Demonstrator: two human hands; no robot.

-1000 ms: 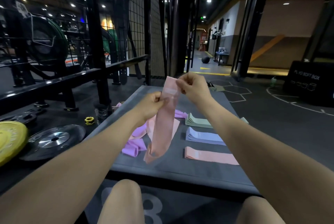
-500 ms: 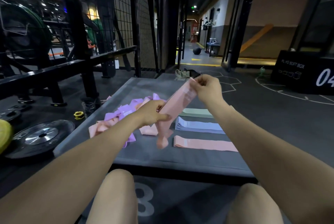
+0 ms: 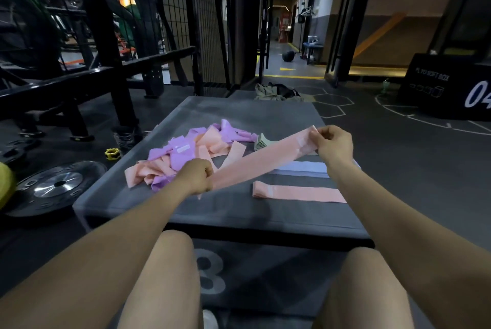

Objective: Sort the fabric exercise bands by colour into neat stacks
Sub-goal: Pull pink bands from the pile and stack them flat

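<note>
Currently, status per item:
left hand (image 3: 196, 175): fingers curled tight round the near end of the pink band, low over the box top.
right hand (image 3: 333, 144): fingertips pinch the far end of the same band, held a bit higher than the left.
pink band (image 3: 259, 162): stretched flat between both hands, running diagonally from lower left to upper right, above the box top; it crosses over part of the blue stack and hides most of the green stack.
pink stack (image 3: 297, 194): flat on the box, nearest row on the right side, just below the held band, not touching it as far as I can tell.
blue stack (image 3: 305, 168): flat, one row behind the pink stack, its right end behind the right forearm.
green stack (image 3: 261, 140): farthest row, only its left end shows, edges of several layers visible.
pile (image 3: 186, 154): unsorted pink and purple bands, tangled, on the left half of the box; the left hand sits at its near right edge.
box (image 3: 239, 217): grey padded top, holds everything; the person's knees are at its near edge.
plate (image 3: 53, 186): black weight plate flat on the floor, left of the box.
collar (image 3: 112, 153): yellow, on the floor between plate and box.
plyo box (image 3: 446, 89): black, far right, well apart.
</note>
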